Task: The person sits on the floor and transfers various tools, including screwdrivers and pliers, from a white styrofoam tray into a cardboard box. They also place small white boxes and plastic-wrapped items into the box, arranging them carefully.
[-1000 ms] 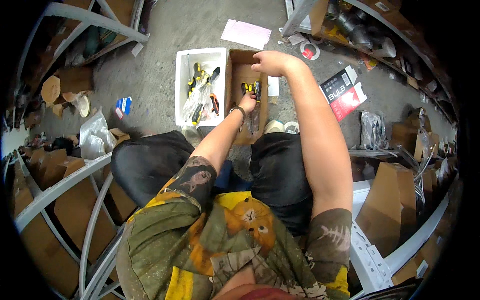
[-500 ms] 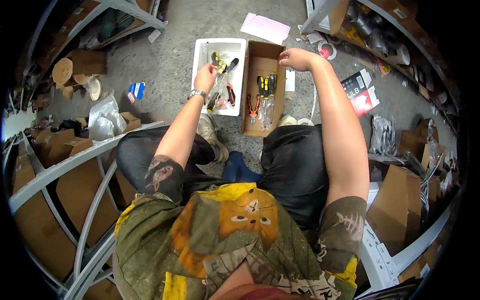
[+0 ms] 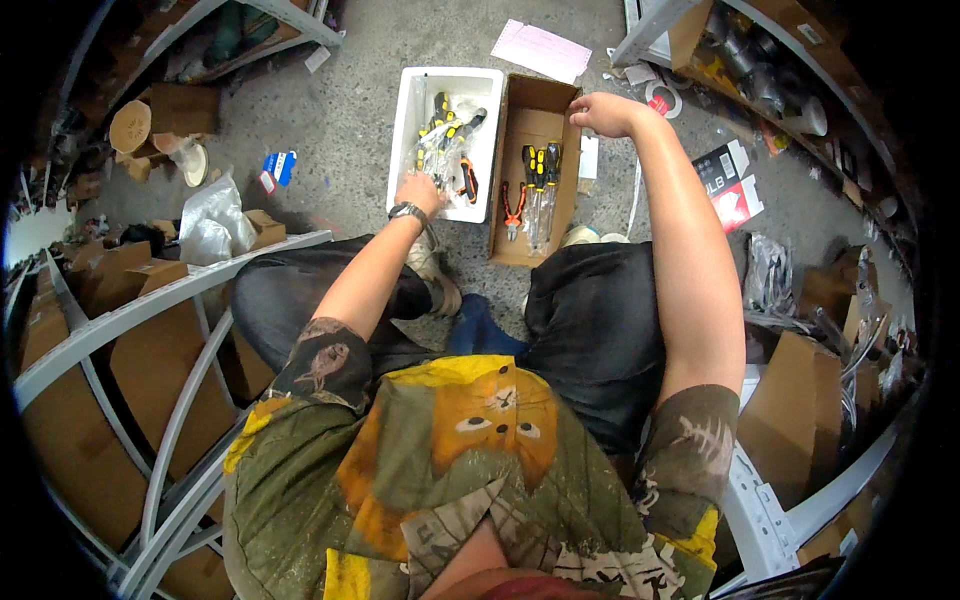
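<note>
"One hand first, the left hand (image 3: 421, 194): where is it?"
"At the near end of the white tray (image 3: 490, 150), by the clear-wrapped tools (image 3: 437, 138). I cannot tell whether it is closed on one."
"And the right hand (image 3: 606, 115)?"
"Bent at the right rim of the cardboard box (image 3: 540, 112); whether it pinches the edge, I cannot tell."
"Inside that box?"
"Yellow-and-black screwdrivers (image 3: 541, 166) lying beside red-handled pliers (image 3: 514, 214)."
</note>
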Tool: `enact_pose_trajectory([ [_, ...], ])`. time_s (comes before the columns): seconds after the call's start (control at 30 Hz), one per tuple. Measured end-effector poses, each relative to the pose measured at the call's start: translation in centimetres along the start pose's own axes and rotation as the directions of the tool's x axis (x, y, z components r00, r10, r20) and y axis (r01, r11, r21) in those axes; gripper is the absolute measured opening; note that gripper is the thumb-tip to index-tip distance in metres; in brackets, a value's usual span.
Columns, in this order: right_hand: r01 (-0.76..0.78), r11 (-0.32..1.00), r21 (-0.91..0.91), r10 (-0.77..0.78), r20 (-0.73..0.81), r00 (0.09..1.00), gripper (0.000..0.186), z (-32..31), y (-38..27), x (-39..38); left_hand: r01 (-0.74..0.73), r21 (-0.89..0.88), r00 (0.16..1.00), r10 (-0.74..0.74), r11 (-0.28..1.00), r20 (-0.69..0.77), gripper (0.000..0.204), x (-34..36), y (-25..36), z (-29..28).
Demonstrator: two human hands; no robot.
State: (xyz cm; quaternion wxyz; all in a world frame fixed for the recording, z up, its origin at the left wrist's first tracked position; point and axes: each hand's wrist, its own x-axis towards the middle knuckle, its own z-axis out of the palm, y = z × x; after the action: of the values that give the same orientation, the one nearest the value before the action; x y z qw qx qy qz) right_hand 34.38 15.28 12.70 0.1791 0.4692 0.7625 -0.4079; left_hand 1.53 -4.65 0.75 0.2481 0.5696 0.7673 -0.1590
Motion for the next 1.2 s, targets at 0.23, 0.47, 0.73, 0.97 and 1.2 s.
enact_pose_trajectory([
  [0.23,-0.006,0.997,-0.079,0.008,0.032,0.999,0.050,-0.4,-1.0,-0.3,0.000,0.151,1.000,0.002,0.989,-0.018,0.054,-1.1,0.5,-2.6],
  [0.47,0.062,0.987,-0.151,-0.068,-0.031,0.997,0.053,-0.2,-3.2,-0.1,-0.019,0.086,0.954,-0.008,0.996,0.301,0.047,-2.2,-1.8,-14.2],
  [0.73,0.530,0.831,0.169,-0.525,-0.078,0.848,0.074,1.0,-15.7,-3.1,-0.582,0.239,0.813,0.560,0.777,0.160,0.031,-7.3,-1.0,-28.2],
  [0.97,0.581,0.693,0.427,-0.460,-0.360,0.812,0.041,0.2,-15.9,-2.1,-0.643,-0.143,0.765,0.640,0.752,-0.070,0.044,-5.7,5.4,-34.0],
  [1.2,0.405,0.447,0.798,-0.156,-0.376,0.913,0.031,-1.7,-10.3,-2.1,-0.565,-0.663,0.822,0.402,0.491,-0.403,0.068,-0.9,9.5,-24.1],
])
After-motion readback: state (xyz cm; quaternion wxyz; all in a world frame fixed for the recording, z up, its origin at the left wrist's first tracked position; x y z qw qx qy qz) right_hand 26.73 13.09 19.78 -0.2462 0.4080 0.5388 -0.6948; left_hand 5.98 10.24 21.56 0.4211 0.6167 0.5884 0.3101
